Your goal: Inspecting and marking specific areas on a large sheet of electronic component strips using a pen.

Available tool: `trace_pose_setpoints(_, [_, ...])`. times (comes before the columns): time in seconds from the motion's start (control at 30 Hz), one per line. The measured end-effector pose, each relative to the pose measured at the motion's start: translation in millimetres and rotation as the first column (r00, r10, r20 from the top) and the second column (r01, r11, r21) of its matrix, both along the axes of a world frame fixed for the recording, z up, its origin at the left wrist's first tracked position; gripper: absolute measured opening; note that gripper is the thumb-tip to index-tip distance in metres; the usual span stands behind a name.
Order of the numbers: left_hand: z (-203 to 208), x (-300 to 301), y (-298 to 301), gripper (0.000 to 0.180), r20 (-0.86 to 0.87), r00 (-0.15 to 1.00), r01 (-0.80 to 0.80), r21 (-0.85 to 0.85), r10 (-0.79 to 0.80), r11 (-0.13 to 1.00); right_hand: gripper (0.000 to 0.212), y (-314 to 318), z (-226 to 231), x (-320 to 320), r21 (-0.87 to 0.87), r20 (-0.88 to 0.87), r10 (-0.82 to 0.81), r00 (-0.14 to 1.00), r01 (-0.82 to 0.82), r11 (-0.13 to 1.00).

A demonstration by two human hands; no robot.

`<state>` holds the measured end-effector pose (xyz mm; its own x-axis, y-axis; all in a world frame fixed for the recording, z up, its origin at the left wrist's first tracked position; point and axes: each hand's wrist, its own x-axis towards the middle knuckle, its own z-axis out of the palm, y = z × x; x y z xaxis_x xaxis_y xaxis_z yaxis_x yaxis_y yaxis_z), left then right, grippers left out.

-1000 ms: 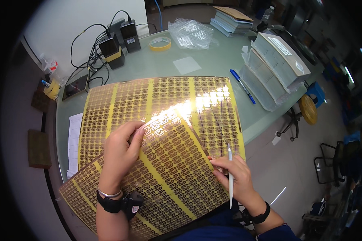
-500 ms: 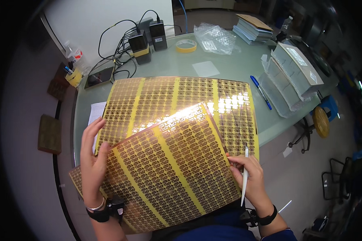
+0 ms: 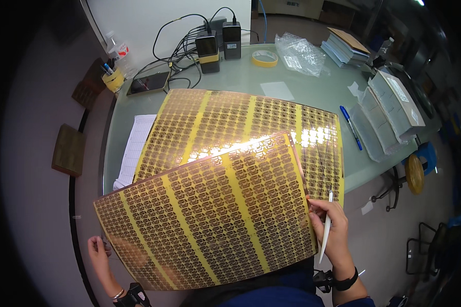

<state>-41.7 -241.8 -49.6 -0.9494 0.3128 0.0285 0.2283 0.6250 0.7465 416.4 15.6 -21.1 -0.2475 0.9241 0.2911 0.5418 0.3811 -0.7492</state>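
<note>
A large yellow and copper circuit board sheet [image 3: 215, 215] lies tilted in front of me, patterned with rows of small traces. My right hand [image 3: 336, 225] pinches its right edge and also holds a slim white pen-shaped tool [image 3: 325, 238] with a silver tip pointing away from me. Beside the sheet's lower left edge is my left hand [image 3: 99, 253], its fingers loosely bent and apart; whether they touch the edge is unclear. A second, similar circuit board sheet [image 3: 225, 110] rests on the table beneath, partly covered and glaring with reflected light.
On the glass table [image 3: 322, 92] stand black devices [image 3: 207, 46] with tangled cables. A tape roll [image 3: 265, 59], clear plastic bag [image 3: 302, 51], blue pen [image 3: 351, 128] and white boxes [image 3: 394, 105] lie farther right. Printed paper [image 3: 137, 143] shows at left, below a phone [image 3: 148, 83].
My left hand has moved down and left, from over the top sheet to beside its lower left edge. My right hand keeps its hold. The view has shifted slightly.
</note>
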Motion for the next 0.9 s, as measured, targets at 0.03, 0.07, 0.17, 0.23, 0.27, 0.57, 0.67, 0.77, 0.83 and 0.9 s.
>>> trace_pose_setpoints(0.03, [5, 13, 4, 0.016, 0.148, 0.989, -0.023, 0.063, 0.014, 0.998, 0.029, 0, 0, -1, 0.004, -0.003, 0.010, 1.000, -0.010, 1.000])
trace_pose_setpoints(0.07, [7, 22, 7, 0.015, 0.293, 0.956, -0.050, 0.124, 0.011, 0.991, 0.030, 1, -1, -1, -0.007, -0.010, 0.010, 1.000, -0.010, 1.000])
trace_pose_setpoints(0.17, [9, 31, 8, 0.015, 0.320, 0.945, -0.011, 0.227, -0.064, 0.974, 0.031, 1, -6, 2, -0.042, -0.064, 0.001, 0.998, -0.004, 0.999])
trace_pose_setpoints(0.23, [5, 32, 6, 0.016, 0.311, 0.948, -0.022, 0.301, -0.076, 0.953, 0.032, 0, -4, 2, -0.066, -0.113, -0.007, 0.994, 0.000, 0.998])
trace_pose_setpoints(0.27, [4, 33, 7, 0.017, 0.305, 0.948, -0.032, 0.364, -0.087, 0.931, 0.033, -1, 0, 1, -0.132, -0.153, -0.010, 0.988, -0.010, 0.991])
trace_pose_setpoints(0.57, [59, 43, 16, 0.023, 0.112, 0.949, 0.135, 0.703, -0.296, 0.698, 0.034, 10, 39, 3, -0.296, -0.495, 0.001, 0.869, -0.170, 0.940])
trace_pose_setpoints(0.67, [94, 47, 28, 0.024, -0.078, 0.970, 0.186, 0.846, -0.230, 0.499, 0.027, 20, 65, 10, -0.229, -0.559, 0.027, 0.829, -0.185, 0.956])
trace_pose_setpoints(0.77, [113, 44, 38, 0.025, -0.274, 0.902, 0.386, 0.859, -0.334, 0.337, 0.021, 33, 81, 11, 0.001, -0.671, 0.072, 0.738, -0.096, 0.995])
trace_pose_setpoints(0.83, [116, 49, 47, 0.026, -0.411, 0.845, 0.518, 0.786, -0.342, 0.336, 0.023, 52, 79, 7, 0.314, -0.687, 0.253, 0.681, -0.037, 0.949])
trace_pose_setpoints(0.9, [118, 68, 70, 0.024, -0.536, 0.671, 0.611, 0.791, -0.512, -0.026, 0.030, 72, 54, 27, 0.466, -0.749, 0.495, 0.439, -0.182, 0.866])
